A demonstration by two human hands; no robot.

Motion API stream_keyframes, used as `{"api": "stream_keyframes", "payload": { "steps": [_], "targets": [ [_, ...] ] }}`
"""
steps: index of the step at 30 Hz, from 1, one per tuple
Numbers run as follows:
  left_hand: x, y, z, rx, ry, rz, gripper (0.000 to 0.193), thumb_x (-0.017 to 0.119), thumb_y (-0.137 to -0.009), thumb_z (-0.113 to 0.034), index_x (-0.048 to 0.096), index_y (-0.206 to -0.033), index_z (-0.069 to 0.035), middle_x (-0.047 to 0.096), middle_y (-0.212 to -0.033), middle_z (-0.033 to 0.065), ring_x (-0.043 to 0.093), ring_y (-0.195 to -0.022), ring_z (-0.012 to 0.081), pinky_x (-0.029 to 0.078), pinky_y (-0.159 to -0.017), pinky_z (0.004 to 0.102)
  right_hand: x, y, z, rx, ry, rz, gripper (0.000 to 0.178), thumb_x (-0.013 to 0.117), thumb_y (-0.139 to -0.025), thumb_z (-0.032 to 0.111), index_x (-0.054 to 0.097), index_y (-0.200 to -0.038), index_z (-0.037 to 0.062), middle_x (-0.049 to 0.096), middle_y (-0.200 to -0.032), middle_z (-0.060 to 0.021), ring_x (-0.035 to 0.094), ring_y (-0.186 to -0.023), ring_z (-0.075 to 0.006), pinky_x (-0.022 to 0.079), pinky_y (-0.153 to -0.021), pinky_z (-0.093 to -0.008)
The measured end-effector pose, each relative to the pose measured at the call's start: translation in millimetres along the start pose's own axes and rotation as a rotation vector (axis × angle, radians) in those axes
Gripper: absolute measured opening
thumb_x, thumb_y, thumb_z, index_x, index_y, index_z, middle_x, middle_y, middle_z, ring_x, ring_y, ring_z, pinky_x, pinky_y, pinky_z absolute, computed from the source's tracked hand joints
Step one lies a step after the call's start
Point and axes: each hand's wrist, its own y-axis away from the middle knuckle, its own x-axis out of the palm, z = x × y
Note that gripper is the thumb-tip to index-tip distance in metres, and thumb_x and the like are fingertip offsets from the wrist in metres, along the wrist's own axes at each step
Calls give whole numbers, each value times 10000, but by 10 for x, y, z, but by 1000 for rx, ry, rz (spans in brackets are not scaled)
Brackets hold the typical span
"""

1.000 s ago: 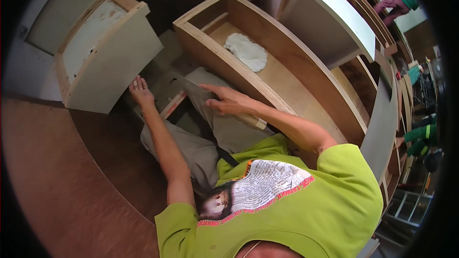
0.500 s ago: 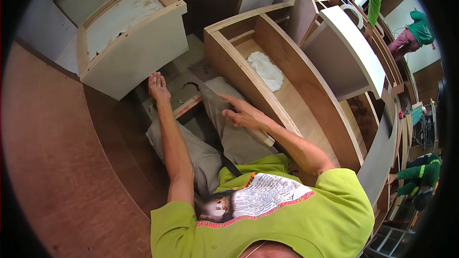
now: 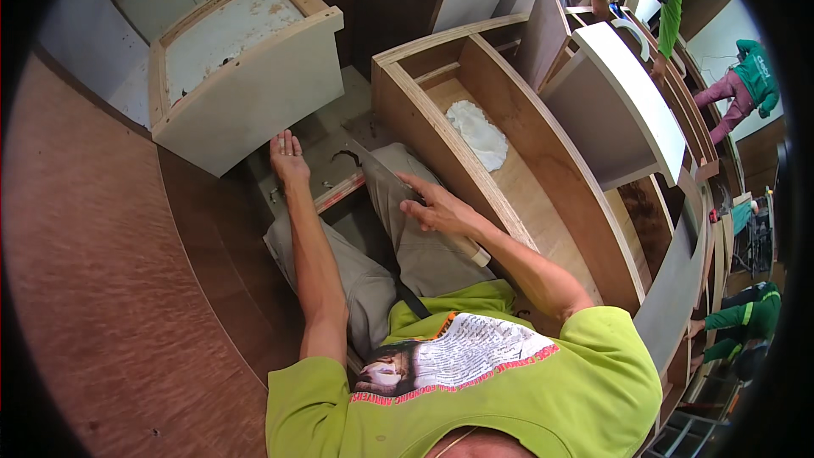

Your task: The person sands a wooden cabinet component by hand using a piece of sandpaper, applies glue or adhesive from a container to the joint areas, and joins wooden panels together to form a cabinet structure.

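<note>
My left hand [image 3: 290, 159] is held palm up, fingers stretched out, with pale smears on them. It lies just below the lower edge of a white box-like cabinet piece [image 3: 254, 93] with a bare wood frame; whether it touches the edge I cannot tell. My right hand [image 3: 441, 208] grips a tool with a tapering flat grey blade [image 3: 377, 167] and a pale wooden handle [image 3: 475, 252]. The blade points up and left above my right knee. Between my legs is a wooden strip [image 3: 339, 193] with a red mark.
An open curved plywood cabinet frame [image 3: 487, 195] stands close on my right, a white crumpled sheet or patch [image 3: 477, 134] inside it. A white curved panel piece [image 3: 632, 93] rests on it. A brown curved panel [image 3: 110, 271] runs along my left. Co-workers [image 3: 666, 0] are at the far right.
The whole view has shifted slightly, so things sit a little lower and further right. Both hands keep nearly the same pose, the tool still in my right hand.
</note>
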Motion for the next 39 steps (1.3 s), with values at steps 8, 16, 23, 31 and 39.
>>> {"api": "stream_keyframes", "payload": {
  "steps": [8,16,23,31,39],
  "targets": [
    [-68,-25,9,-2,11,-48,450,480,-973,-163,359,-1386,-35,472,-1374,139,521,-1233,283,432,-1040,400,48,-35,-81,-35,-27,6,610,559,-960,230,307,-1499,95,502,-761,-50,496,-582,-114,433,-585,-292],
    [-49,39,-32,15,64,15,489,472,-952,-99,325,-1414,-31,461,-1379,153,498,-1264,294,429,-1037,415,29,-11,-77,2,-33,14,603,571,-962,233,322,-1487,73,537,-843,-68,490,-590,-113,452,-597,-269],
    [-50,-22,24,17,7,-17,402,484,-953,-117,401,-1336,-29,502,-1336,151,552,-1189,293,451,-997,408,48,-56,-106,50,-158,43,618,561,-970,226,291,-1500,58,549,-857,-36,514,-634,-89,438,-545,-233],
    [251,515,-510,292,-490,92,230,532,-950,-102,515,-1165,-20,633,-1076,110,628,-1009,225,471,-950,369,705,-684,-188,142,-758,85,503,483,-962,113,354,-1447,72,555,-812,-18,504,-578,-72,402,-459,-207],
    [1746,436,-1787,1247,-869,342,176,494,-940,-73,624,-1016,18,668,-974,112,656,-889,198,520,-809,326,754,-2111,-243,132,-1258,-163,545,441,-949,42,330,-1471,152,523,-782,-23,455,-559,-94,386,-438,-217]
  ]
}}
